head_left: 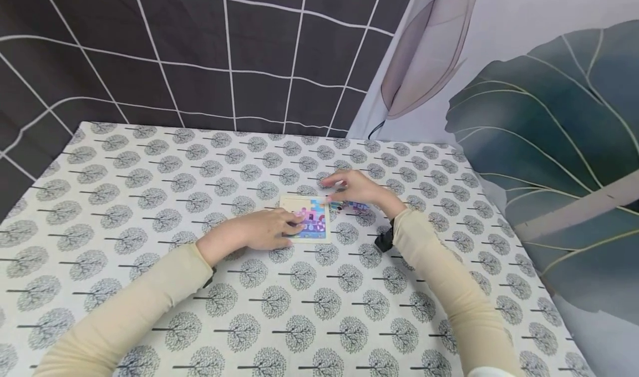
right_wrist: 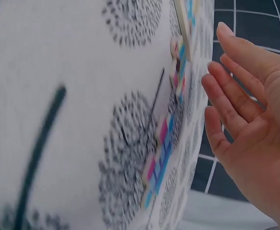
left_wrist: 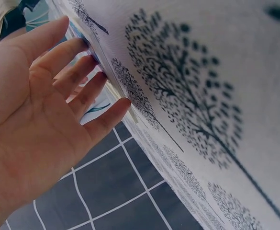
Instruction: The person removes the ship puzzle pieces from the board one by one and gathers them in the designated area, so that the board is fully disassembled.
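A small jigsaw puzzle (head_left: pixel 317 230) in a pale frame, with pink, purple and blue pieces in it, lies flat mid-table. The left hand (head_left: pixel 269 230) rests on its left side, fingers spread and covering part of the picture. In the left wrist view the fingertips (left_wrist: pixel 101 76) touch the board, and nothing is gripped. My right hand (head_left: pixel 358 188) hovers by the upper right corner, the thumb close to the frame. Its fingers (right_wrist: pixel 226 103) look relaxed, holding nothing in the right wrist view. Loose puzzle pieces (right_wrist: pixel 161 155) lie on the cloth below that hand, right of the board.
A white tablecloth (head_left: pixel 299 332) with a grey tree print covers the table. Behind it hangs a dark cloth with white grid lines (head_left: pixel 194 44). To the right is a leaf-patterned curtain (head_left: pixel 559 122). Black bands (head_left: pixel 384 240) sit on the wrists.
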The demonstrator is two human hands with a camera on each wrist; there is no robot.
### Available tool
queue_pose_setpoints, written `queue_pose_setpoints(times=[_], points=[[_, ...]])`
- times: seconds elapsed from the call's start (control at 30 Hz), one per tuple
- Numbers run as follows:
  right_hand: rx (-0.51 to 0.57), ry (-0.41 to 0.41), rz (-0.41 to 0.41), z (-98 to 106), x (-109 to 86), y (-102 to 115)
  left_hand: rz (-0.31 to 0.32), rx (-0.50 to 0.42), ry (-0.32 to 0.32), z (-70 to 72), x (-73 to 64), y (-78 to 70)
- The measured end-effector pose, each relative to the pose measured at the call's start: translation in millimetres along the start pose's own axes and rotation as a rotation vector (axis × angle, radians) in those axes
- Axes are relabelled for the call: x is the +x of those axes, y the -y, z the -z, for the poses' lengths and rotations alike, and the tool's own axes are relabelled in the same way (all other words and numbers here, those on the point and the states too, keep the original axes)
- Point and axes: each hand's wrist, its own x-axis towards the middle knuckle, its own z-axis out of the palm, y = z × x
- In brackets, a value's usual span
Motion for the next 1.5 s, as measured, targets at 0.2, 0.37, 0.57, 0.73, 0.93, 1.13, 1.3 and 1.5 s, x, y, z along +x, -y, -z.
queue_pose_setpoints(times=[0.2,0.37,0.57,0.73,0.93,1.13,1.3,1.5], points=[[-0.019,0.070,0.052,-15.0,2.4,10.3,-0.003,-0.038,-0.001,-3.3,-2.6,-0.1],[-0.060,0.080,0.067,-21.8,3.2,21.3,0.009,-0.045,-0.022,-4.1,-4.3,1.2],[-0.131,0.074,0.080,-26.0,6.8,19.7,0.006,-0.038,-0.028,-3.9,-6.0,1.1],[-0.119,0.081,0.091,-28.3,7.8,20.2,0.001,-0.022,-0.032,-6.3,-7.2,1.4],[-0.120,0.080,0.038,-30.3,4.6,23.4,0.006,-0.019,-0.037,-7.2,-7.1,-1.2],[-0.136,0.035,0.039,-31.2,2.3,25.1,0.025,-0.005,-0.039,-6.7,-6.7,-5.5],[-0.166,0.010,0.086,-32.7,1.7,24.3,0.031,0.017,-0.026,-7.3,-6.3,-4.4],[-0.203,-0.026,0.100,-35.3,0.2,22.0,0.046,-0.002,0.006,-5.5,-4.2,-4.3]])
